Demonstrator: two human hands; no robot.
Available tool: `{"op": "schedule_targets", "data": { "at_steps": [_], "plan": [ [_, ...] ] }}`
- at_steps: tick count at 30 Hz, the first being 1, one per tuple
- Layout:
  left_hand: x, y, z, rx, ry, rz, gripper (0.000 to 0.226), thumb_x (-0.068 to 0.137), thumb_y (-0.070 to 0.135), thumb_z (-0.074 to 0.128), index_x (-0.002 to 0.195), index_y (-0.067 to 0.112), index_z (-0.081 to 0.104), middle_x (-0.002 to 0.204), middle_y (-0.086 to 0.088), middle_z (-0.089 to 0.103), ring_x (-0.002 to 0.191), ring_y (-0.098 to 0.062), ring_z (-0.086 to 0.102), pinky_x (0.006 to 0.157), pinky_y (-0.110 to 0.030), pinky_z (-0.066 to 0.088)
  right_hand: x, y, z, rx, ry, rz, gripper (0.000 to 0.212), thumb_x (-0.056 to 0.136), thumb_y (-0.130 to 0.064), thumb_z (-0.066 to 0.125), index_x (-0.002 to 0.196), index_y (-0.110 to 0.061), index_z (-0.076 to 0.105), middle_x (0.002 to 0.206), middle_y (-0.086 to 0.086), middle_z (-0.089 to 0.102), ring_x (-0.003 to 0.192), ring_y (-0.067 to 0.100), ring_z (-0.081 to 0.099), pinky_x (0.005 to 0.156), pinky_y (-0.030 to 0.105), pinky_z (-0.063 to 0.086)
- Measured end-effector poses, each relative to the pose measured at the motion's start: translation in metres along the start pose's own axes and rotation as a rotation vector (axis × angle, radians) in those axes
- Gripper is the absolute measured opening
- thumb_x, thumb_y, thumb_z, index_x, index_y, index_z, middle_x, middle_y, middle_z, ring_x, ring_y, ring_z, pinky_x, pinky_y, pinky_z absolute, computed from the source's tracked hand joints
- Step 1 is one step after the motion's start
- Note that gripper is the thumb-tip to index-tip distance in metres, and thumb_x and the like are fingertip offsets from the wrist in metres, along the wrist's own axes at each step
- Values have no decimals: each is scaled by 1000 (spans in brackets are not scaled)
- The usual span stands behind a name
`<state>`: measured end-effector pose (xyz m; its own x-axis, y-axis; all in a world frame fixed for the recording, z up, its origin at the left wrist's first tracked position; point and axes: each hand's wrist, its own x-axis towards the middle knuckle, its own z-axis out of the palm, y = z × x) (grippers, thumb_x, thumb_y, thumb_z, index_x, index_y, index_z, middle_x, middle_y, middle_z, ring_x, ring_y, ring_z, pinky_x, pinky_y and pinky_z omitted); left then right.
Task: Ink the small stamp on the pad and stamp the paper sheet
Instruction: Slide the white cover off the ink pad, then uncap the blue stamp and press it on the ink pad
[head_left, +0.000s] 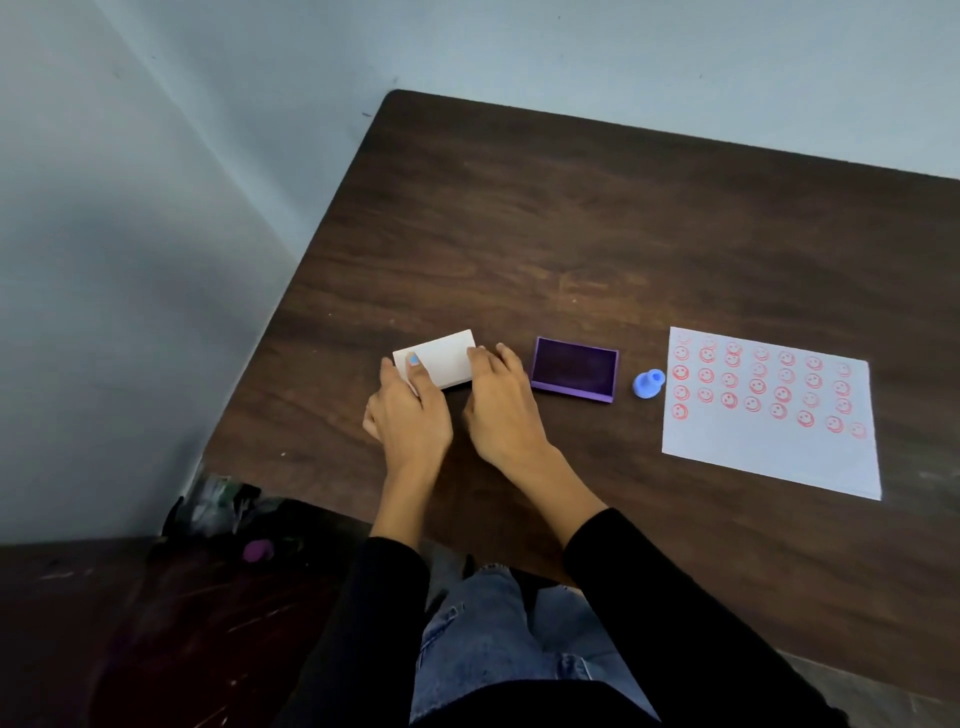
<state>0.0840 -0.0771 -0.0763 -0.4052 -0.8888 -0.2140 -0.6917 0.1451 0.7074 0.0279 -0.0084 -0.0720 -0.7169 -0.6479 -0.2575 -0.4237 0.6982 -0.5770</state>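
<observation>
A small blue stamp lies on its side on the dark wooden table, between an open purple ink pad and a white paper sheet covered with several red smiley prints. Left of the pad sits a white rectangular lid or box. My left hand grips its left end, thumb on top. At the lid's right edge, my right hand has its fingertips on it. Neither hand touches the stamp.
The table's left edge runs diagonally beside a pale blue wall. On the floor at the lower left lies a dark heap of bags with a purple item. My lap in jeans is below the table's front edge.
</observation>
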Motion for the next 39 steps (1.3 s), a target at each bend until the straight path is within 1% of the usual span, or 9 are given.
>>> {"op": "schedule_targets", "data": {
  "at_steps": [6, 11, 14, 16, 18, 22, 26, 31, 39],
  "plan": [
    [-1, -3, 2, 137, 2, 17, 53, 101, 33, 29, 144, 2, 30, 141, -16, 47, 139, -30, 29, 116, -51, 4, 2, 4, 6, -11, 17, 2, 59, 85, 0, 46, 141, -3, 29, 150, 15, 34, 144, 31, 15, 119, 41, 19],
    [0, 18, 12, 141, -37, 222, 52, 99, 25, 40, 144, 2, 29, 149, -16, 38, 142, -29, 25, 117, -45, 8, 1, 17, -22, 112, 356, -7, 49, 87, -1, 46, 136, -5, 40, 145, 13, 42, 139, 27, 29, 116, 36, 24],
    [-5, 38, 27, 117, -177, 380, 58, 95, 26, 50, 145, 3, 29, 150, -14, 37, 143, -28, 24, 116, -40, 11, -5, 40, -51, 137, 585, 50, 46, 86, -5, 50, 131, -7, 47, 139, 13, 50, 133, 27, 39, 112, 37, 31],
    [-10, 47, 38, 141, -274, 464, 64, 92, 29, 56, 145, 6, 28, 152, -10, 35, 145, -25, 21, 117, -40, 8, -13, 57, -67, 104, 662, 115, 44, 86, -11, 55, 130, -10, 49, 137, 10, 52, 130, 26, 43, 108, 38, 35],
    [-17, 53, 51, 186, -358, 559, 70, 88, 32, 61, 146, 9, 29, 153, -8, 33, 146, -23, 18, 118, -40, 4, -25, 77, -78, 64, 656, 202, 45, 85, -17, 60, 129, -13, 49, 136, 8, 52, 128, 24, 43, 104, 35, 37],
    [-29, 57, 71, 263, -457, 684, 75, 81, 34, 69, 144, 15, 33, 155, -4, 30, 148, -19, 12, 119, -41, -1, -43, 103, -85, 76, 502, 387, 49, 79, -23, 70, 123, -14, 52, 132, 9, 52, 121, 24, 46, 90, 33, 44],
    [-39, 60, 88, 305, -529, 769, 70, 77, 34, 73, 138, 16, 44, 154, -5, 31, 148, -19, 9, 118, -43, -5, -46, 113, -82, 91, 453, 441, 26, 82, -18, 68, 107, -13, 62, 113, 10, 64, 101, 23, 58, 78, 29, 46],
    [-45, 69, 101, 382, -519, 766, 58, 77, 31, 73, 130, 16, 53, 153, -6, 33, 148, -19, 8, 117, -43, -8, -40, 117, -86, 139, 481, 426, 19, 84, -17, 65, 102, -10, 67, 103, 9, 71, 90, 22, 64, 69, 24, 40],
    [-44, 80, 115, 352, -491, 684, 34, 80, 35, 70, 109, 18, 66, 147, -5, 43, 147, -20, 15, 117, -47, -5, -30, 124, -103, 349, 572, 414, 18, 74, -17, 68, 88, -7, 72, 82, 9, 74, 77, 18, 67, 68, 21, 47]
  ]
}}
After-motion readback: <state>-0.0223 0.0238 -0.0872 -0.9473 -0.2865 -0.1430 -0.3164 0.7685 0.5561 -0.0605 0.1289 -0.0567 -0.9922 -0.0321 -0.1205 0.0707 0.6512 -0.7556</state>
